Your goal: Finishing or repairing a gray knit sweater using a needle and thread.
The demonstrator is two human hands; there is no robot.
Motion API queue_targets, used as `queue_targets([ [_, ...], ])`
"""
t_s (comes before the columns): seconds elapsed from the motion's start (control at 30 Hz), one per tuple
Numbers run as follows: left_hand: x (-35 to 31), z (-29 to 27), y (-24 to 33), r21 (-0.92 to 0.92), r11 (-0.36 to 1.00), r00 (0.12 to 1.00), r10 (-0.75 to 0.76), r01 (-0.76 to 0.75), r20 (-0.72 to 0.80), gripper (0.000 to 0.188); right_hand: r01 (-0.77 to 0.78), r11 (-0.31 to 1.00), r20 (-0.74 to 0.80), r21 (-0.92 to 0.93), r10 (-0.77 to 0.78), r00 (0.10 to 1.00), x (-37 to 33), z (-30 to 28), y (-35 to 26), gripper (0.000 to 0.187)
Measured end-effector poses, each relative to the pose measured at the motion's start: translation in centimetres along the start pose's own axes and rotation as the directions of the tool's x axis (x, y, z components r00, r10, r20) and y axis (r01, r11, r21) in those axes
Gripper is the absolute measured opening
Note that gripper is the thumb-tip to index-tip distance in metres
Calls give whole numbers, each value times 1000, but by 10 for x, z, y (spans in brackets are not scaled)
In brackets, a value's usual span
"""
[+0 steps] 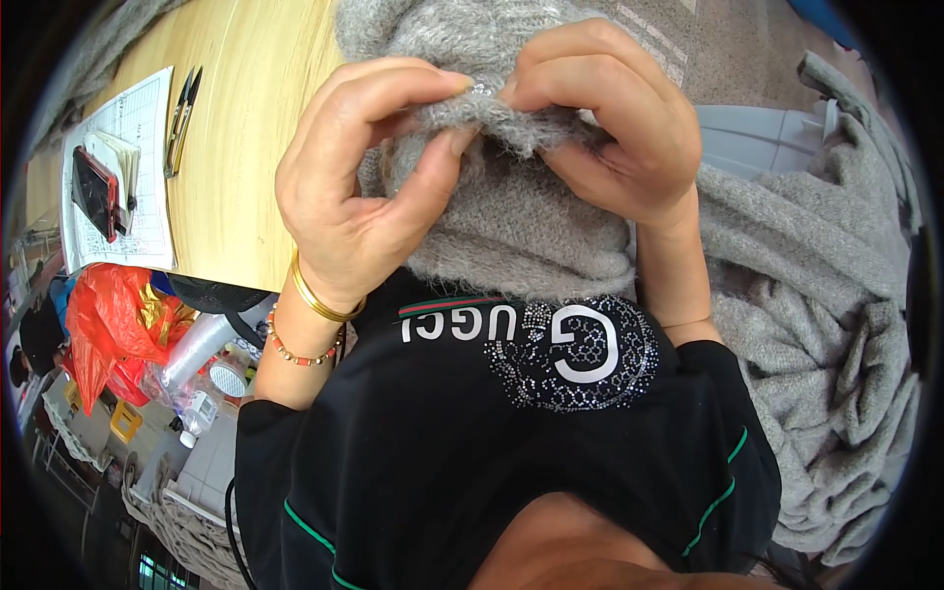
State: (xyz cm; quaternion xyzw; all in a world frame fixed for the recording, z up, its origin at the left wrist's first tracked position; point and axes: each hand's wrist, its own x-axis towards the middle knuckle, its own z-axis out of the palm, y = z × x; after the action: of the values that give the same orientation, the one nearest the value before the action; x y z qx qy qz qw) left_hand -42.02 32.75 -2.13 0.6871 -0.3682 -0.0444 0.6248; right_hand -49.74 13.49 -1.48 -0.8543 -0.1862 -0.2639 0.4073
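Observation:
A fuzzy grey knitted garment (531, 221) lies bunched between my arms, partly on the table edge and up against my shirt. My left hand (369, 172) pinches a raised fold of the knit between thumb and fingertips. On the same fold, my right hand (615, 113) grips a little to the right, its thumb below and its index finger on top. Between the two sets of fingertips a small shiny, clear spot (484, 87) shows on the knit; I cannot make out what it is.
The wooden table (246, 118) holds thread snips (183, 118), a paper sheet (147, 221) and a phone (95, 192) by a small notebook. Below hang a red plastic bag (113, 320) and a clear bottle (200, 413). More grey knitwear (816, 324) is heaped at right over a grey plastic bin (752, 138).

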Motion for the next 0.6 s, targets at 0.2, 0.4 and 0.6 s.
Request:
queue_targets([
  [0.2,-4,-5,-13,33,993,993,109,-110,37,28,-527,824,157,208,504,849,17,-14,-21,29],
  [0.4,0,-11,-14,201,903,923,354,-380,150,33,483,873,-56,-70,-487,871,6,10,46,31],
  [0.6,0,-13,-13,245,860,891,405,-447,205,37,441,897,54,-31,-439,897,4,4,43,34],
])
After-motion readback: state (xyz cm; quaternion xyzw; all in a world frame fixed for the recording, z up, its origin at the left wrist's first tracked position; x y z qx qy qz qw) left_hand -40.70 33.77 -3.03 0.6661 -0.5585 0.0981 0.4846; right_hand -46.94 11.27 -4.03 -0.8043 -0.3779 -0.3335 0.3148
